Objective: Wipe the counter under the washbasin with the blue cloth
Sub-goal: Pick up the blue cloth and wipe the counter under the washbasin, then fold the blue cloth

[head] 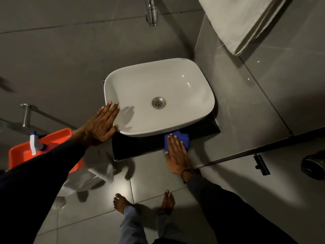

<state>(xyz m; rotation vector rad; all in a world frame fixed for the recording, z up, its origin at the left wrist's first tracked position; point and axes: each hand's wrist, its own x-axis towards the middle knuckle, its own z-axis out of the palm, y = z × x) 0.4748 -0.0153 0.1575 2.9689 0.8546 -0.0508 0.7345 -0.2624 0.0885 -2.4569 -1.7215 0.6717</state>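
Fingers of the right hand (175,150) lie flat, pressing the blue cloth (181,138) on the counter (137,148). Unwiped counter stretches leftward, under the washbasin (158,95). Left hand (100,127) rests open on its rim.

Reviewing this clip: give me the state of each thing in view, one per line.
blue cloth: crumpled, pressed on the counter
right hand: flat on the cloth
left hand: open, braced on the basin rim
washbasin: empty, no water
black counter: glossy
tap: not running
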